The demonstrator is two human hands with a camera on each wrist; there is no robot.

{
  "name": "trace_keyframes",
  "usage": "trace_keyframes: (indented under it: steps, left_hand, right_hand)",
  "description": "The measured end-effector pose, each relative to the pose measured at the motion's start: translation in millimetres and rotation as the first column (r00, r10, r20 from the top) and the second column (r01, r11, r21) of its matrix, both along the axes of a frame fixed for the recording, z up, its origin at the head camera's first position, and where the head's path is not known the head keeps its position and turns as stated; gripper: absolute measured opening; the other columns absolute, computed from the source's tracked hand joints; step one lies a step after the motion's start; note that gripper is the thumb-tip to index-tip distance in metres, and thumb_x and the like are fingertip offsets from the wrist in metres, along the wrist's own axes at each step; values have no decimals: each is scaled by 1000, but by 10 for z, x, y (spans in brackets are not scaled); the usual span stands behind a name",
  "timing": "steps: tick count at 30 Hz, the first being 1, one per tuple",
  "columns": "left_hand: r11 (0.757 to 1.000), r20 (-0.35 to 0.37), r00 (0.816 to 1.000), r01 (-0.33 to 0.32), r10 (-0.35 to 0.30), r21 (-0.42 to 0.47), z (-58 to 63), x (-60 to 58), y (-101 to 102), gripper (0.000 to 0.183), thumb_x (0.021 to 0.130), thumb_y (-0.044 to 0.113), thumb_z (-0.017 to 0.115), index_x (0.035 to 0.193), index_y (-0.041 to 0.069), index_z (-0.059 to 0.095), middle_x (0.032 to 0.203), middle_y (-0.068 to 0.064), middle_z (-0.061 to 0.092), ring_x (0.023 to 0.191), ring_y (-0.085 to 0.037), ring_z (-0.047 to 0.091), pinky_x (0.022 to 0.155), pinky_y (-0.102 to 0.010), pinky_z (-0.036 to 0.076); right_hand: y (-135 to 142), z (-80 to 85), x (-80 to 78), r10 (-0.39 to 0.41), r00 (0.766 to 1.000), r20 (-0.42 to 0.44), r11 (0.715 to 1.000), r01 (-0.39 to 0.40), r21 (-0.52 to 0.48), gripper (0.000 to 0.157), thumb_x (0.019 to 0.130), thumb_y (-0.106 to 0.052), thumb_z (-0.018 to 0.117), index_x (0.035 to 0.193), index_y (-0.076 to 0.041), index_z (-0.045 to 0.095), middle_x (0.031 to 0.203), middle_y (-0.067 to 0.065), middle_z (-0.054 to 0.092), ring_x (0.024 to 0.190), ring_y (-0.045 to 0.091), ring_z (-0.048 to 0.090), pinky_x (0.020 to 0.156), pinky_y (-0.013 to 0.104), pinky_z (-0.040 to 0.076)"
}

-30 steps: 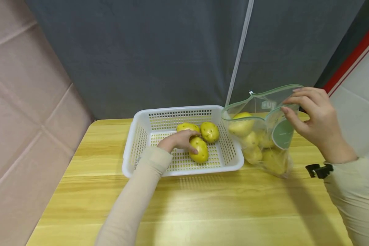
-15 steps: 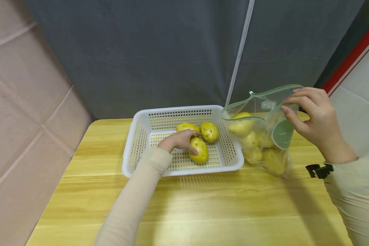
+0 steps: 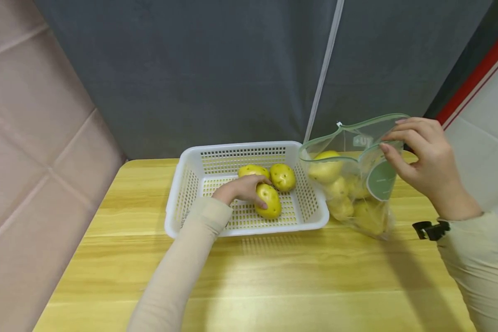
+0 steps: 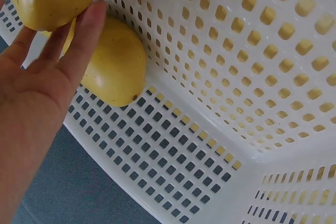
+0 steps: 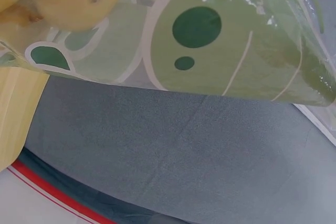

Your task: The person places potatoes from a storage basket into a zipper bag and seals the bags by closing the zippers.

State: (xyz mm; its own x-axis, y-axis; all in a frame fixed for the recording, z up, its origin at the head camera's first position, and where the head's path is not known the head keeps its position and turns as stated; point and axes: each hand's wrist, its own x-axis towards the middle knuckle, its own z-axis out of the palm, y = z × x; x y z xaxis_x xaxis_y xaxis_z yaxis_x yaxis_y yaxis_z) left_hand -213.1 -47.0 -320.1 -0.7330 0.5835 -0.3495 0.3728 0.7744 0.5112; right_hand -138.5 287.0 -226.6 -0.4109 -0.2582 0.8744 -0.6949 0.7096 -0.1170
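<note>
Yellow potatoes [image 3: 283, 177] speckled with small dark spots show at centre, in a white, grid-patterned basket [image 3: 175, 193]. Right of centre, a clear bag [image 3: 373, 159] has green edging [image 3: 319, 139] and a green disc [image 3: 381, 180] outlined in white. Below, the table [image 3: 249, 286] is streaked yellow wood; above, the curtain [image 3: 199, 74] is dark grey. Both sleeves [image 3: 182, 263] are cream.

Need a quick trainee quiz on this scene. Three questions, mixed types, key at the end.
1. Counting the one gripped by the left hand, how many potatoes show inside the white basket?
2. The right hand pinches: a) the white basket; b) a potato; c) the top edge of the zip bag.
3. True or false: the zip bag is empty.

Key: 1. Three. 2. c. 3. False; potatoes show through its clear wall.
</note>
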Motion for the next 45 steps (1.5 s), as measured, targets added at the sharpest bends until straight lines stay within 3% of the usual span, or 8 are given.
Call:
trace_keyframes:
  steps: [15, 22, 28, 32, 35, 38, 42, 45]
  left_hand:
    - [1000, 2, 1000, -3, 3, -1, 2, -1, 6, 73, 76, 26, 80, 139, 13, 47, 144, -13, 46, 133, -28, 44, 115, -42, 34]
    - [996, -16, 998, -64, 65, 56, -21, -23, -13, 71, 74, 24, 81, 135, 12, 48, 138, -10, 52, 127, -27, 50, 110, -40, 41]
    - [971, -31, 988, -145, 154, 189, 16, -59, -16, 72, 72, 25, 83, 134, 9, 48, 131, -11, 56, 114, -25, 57, 97, -37, 49]
    - [937, -36, 969, -225, 243, 267, 80, -69, -9, 75, 72, 26, 82, 135, 7, 46, 130, -13, 56, 112, -26, 58, 96, -38, 51]
    - [897, -48, 943, -295, 328, 330, 133, -76, 7, 74, 72, 27, 83, 134, 7, 46, 129, -14, 56, 113, -28, 58, 97, -39, 51]
    - [832, -59, 901, -369, 429, 414, 187, -69, 40, 73, 72, 28, 83, 132, 8, 47, 130, -14, 56, 114, -28, 57, 98, -40, 50]
    - [728, -46, 830, -459, 556, 509, 252, -39, 102, 74, 72, 32, 83, 134, 13, 47, 132, -12, 53, 116, -27, 54, 98, -40, 49]
    - [664, -36, 785, -497, 618, 559, 298, -18, 148, 74, 72, 35, 83, 135, 17, 46, 133, -9, 51, 117, -25, 53, 98, -40, 48]
  right_hand:
    - [5, 4, 5, -4, 1000, 12, 1000, 4, 8, 66, 94, -54, 49, 83, 8, 66, 84, 26, 62, 97, 46, 53, 108, 22, 36]
    - [5, -6, 13, -1, 1000, 9, 1000, 1, 2, 66, 94, -54, 49, 82, 9, 66, 83, 27, 62, 95, 46, 53, 109, 22, 36]
    - [6, -1, 8, 3, 1000, 1, 1000, -3, -3, 66, 94, -54, 50, 82, 9, 66, 83, 27, 62, 95, 46, 53, 108, 22, 36]
    - [8, 3, 4, 0, 1000, -2, 1000, 0, -2, 66, 94, -54, 50, 82, 9, 66, 83, 27, 62, 95, 46, 53, 108, 22, 36]
    - [10, 6, 0, -3, 1000, -3, 1000, 3, 0, 66, 94, -54, 50, 82, 9, 66, 83, 27, 62, 95, 46, 53, 108, 22, 36]
    - [10, 5, -2, -3, 1000, -4, 1000, 3, 5, 65, 94, -54, 50, 82, 9, 66, 83, 27, 62, 96, 46, 53, 108, 22, 36]
    - [7, -2, -6, -3, 1000, -3, 1000, 3, 13, 65, 94, -53, 49, 82, 8, 66, 83, 26, 62, 96, 46, 54, 108, 21, 36]
    - [4, -8, -9, -1, 1000, -2, 1000, 1, 13, 65, 94, -53, 50, 82, 8, 66, 83, 26, 63, 96, 46, 54, 108, 21, 36]
